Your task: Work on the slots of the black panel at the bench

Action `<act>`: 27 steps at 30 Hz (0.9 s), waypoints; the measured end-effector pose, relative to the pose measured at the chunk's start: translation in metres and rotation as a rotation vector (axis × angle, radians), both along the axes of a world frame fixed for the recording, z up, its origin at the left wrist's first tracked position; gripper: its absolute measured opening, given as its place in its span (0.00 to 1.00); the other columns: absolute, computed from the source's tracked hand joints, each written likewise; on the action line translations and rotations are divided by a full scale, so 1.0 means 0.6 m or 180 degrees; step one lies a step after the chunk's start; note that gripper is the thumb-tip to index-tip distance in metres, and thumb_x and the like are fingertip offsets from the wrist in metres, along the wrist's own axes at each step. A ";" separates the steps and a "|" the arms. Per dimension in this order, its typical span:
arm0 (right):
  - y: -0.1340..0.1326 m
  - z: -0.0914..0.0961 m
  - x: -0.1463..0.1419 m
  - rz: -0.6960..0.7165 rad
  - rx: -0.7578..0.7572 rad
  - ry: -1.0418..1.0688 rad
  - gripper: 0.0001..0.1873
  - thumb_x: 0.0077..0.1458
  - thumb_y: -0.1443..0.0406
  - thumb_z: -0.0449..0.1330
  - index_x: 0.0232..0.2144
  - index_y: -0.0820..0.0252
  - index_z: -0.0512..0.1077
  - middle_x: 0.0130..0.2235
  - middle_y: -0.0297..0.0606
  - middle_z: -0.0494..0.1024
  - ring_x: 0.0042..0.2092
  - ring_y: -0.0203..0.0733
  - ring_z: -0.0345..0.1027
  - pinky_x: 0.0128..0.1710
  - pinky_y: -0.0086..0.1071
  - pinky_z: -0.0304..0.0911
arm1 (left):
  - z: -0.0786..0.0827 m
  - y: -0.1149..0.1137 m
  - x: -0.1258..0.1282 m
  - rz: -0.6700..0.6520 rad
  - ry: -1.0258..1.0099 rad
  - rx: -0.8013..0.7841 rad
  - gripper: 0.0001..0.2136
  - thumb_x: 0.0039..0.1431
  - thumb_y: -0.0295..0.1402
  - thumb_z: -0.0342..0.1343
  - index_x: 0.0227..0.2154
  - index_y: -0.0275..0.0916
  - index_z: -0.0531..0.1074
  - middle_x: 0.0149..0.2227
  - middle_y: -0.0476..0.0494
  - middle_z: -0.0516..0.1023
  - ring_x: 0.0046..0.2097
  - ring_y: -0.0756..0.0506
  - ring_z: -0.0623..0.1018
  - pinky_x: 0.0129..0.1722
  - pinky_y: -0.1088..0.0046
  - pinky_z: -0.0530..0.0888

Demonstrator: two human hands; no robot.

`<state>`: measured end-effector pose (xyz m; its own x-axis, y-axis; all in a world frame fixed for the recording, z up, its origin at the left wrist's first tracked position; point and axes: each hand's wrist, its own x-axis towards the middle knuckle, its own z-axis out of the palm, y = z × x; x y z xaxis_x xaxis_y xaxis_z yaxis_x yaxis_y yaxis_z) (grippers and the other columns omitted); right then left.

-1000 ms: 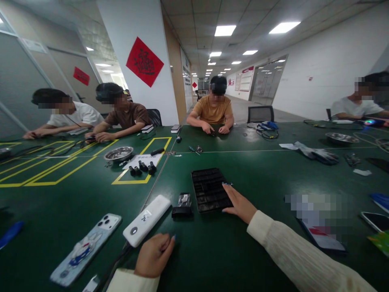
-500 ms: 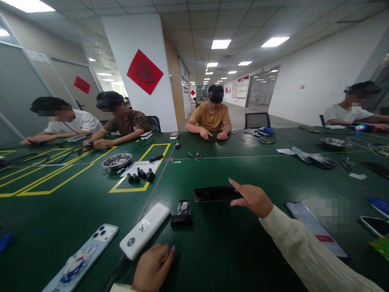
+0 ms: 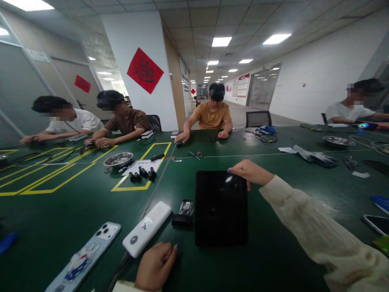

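My right hand (image 3: 249, 171) grips the far right corner of a flat black tray (image 3: 221, 207), which stands tilted up with its smooth underside facing me. My left hand (image 3: 155, 266) rests on the green table (image 3: 75, 211) near the front edge, fingers curled into a loose fist with nothing visible in them. Just beyond that hand lies a white power bank (image 3: 147, 228). A small black part with a clear bag (image 3: 183, 213) sits between the power bank and the tray.
A phone in a cartoon case (image 3: 83, 255) lies at the front left. A metal bowl (image 3: 118, 159), paper and small black parts (image 3: 142, 174) sit inside yellow tape lines. Several people work along the far edge. Gloves (image 3: 316, 157) and another bowl (image 3: 338, 141) lie to the right.
My right hand lifted the black tray off the table, swung it up past edge-on and turned it over so its smooth underside faces me. My left hand stayed put.
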<state>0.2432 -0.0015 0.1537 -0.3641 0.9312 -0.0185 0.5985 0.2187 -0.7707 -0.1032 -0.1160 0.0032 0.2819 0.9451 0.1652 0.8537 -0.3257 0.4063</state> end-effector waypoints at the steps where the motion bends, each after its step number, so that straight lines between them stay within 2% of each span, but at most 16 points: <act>1: 0.008 -0.008 -0.002 0.0002 -0.0148 0.0036 0.28 0.45 0.44 0.53 0.15 0.63 0.61 0.12 0.24 0.52 0.11 0.32 0.58 0.07 0.21 0.47 | 0.000 0.000 0.000 -0.0015 -0.0011 -0.0013 0.18 0.56 0.40 0.43 0.14 0.37 0.56 0.16 0.51 0.61 0.21 0.54 0.63 0.22 0.78 0.58; 3: 0.019 -0.024 -0.003 -0.0031 -0.0348 0.0102 0.29 0.43 0.42 0.53 0.13 0.60 0.54 0.12 0.21 0.45 0.09 0.29 0.54 0.07 0.21 0.46 | 0.001 -0.002 0.003 -0.0002 -0.0075 0.0020 0.18 0.55 0.40 0.44 0.13 0.37 0.55 0.16 0.51 0.60 0.20 0.54 0.62 0.22 0.78 0.58; 5: 0.019 -0.035 0.002 -0.0135 -0.0419 0.0153 0.29 0.42 0.42 0.52 0.14 0.59 0.52 0.12 0.21 0.43 0.09 0.29 0.53 0.07 0.21 0.47 | 0.002 -0.005 0.008 0.0052 -0.0166 0.0109 0.19 0.55 0.40 0.44 0.13 0.37 0.55 0.16 0.51 0.59 0.20 0.54 0.62 0.22 0.77 0.57; 10: -0.003 -0.049 0.029 -0.0690 -0.0111 0.0676 0.29 0.44 0.41 0.51 0.15 0.62 0.58 0.11 0.26 0.57 0.10 0.32 0.58 0.06 0.21 0.45 | 0.009 -0.010 0.014 0.0152 -0.0306 0.0266 0.20 0.56 0.41 0.42 0.13 0.37 0.54 0.15 0.51 0.58 0.20 0.53 0.61 0.22 0.76 0.57; 14: -0.030 -0.076 0.025 -0.1530 0.0015 0.1924 0.28 0.43 0.43 0.54 0.16 0.63 0.62 0.12 0.28 0.62 0.10 0.28 0.55 0.06 0.21 0.49 | 0.026 -0.020 0.032 0.0122 -0.0606 0.0018 0.19 0.56 0.43 0.44 0.14 0.38 0.58 0.17 0.49 0.63 0.21 0.52 0.65 0.23 0.77 0.59; 16: -0.046 -0.098 0.007 -0.1895 -0.0125 0.2605 0.27 0.42 0.44 0.57 0.19 0.64 0.64 0.14 0.28 0.63 0.12 0.27 0.56 0.07 0.20 0.53 | 0.037 -0.030 0.055 0.0020 -0.1074 -0.0298 0.18 0.58 0.44 0.41 0.19 0.38 0.61 0.18 0.49 0.67 0.23 0.51 0.68 0.25 0.77 0.61; 18: -0.064 -0.121 -0.019 -0.2135 -0.0332 0.3152 0.25 0.41 0.46 0.59 0.21 0.65 0.65 0.16 0.29 0.64 0.14 0.27 0.58 0.08 0.19 0.56 | 0.047 -0.040 0.087 -0.0305 -0.1534 -0.0862 0.17 0.59 0.45 0.38 0.26 0.39 0.64 0.16 0.50 0.68 0.22 0.50 0.69 0.26 0.77 0.64; 19: -0.073 -0.133 -0.033 -0.2207 -0.0470 0.3355 0.25 0.41 0.47 0.60 0.22 0.65 0.65 0.17 0.29 0.65 0.15 0.27 0.58 0.08 0.19 0.56 | 0.052 -0.043 0.104 -0.0469 -0.1712 -0.1020 0.17 0.58 0.46 0.39 0.31 0.39 0.65 0.18 0.49 0.71 0.23 0.50 0.71 0.28 0.77 0.66; 21: -0.092 -0.154 -0.060 -0.2284 -0.0769 0.3617 0.24 0.42 0.48 0.60 0.24 0.65 0.66 0.17 0.28 0.64 0.15 0.26 0.57 0.08 0.18 0.55 | 0.060 -0.046 0.135 -0.0485 -0.2060 -0.1031 0.20 0.56 0.49 0.41 0.40 0.37 0.65 0.22 0.47 0.75 0.29 0.48 0.74 0.32 0.76 0.68; 23: -0.111 -0.171 -0.083 -0.2292 -0.0966 0.3756 0.23 0.43 0.49 0.60 0.25 0.65 0.66 0.17 0.28 0.64 0.14 0.26 0.56 0.07 0.17 0.55 | 0.067 -0.044 0.158 -0.0101 -0.2417 -0.0971 0.23 0.57 0.49 0.38 0.41 0.35 0.66 0.23 0.44 0.76 0.33 0.46 0.75 0.35 0.74 0.70; 25: -0.129 -0.186 -0.099 -0.2242 -0.1061 0.3891 0.22 0.44 0.49 0.59 0.27 0.65 0.67 0.18 0.28 0.66 0.16 0.26 0.58 0.08 0.17 0.56 | 0.072 -0.039 0.170 0.0194 -0.2614 -0.1069 0.24 0.57 0.50 0.38 0.32 0.35 0.71 0.26 0.41 0.77 0.34 0.45 0.75 0.36 0.73 0.71; 27: -0.144 -0.197 -0.110 -0.2199 -0.1137 0.4032 0.22 0.45 0.49 0.59 0.31 0.64 0.68 0.21 0.30 0.68 0.17 0.27 0.61 0.10 0.17 0.57 | 0.074 -0.033 0.172 0.0429 -0.2787 -0.1200 0.25 0.55 0.50 0.41 0.28 0.34 0.73 0.26 0.40 0.77 0.32 0.45 0.76 0.36 0.71 0.72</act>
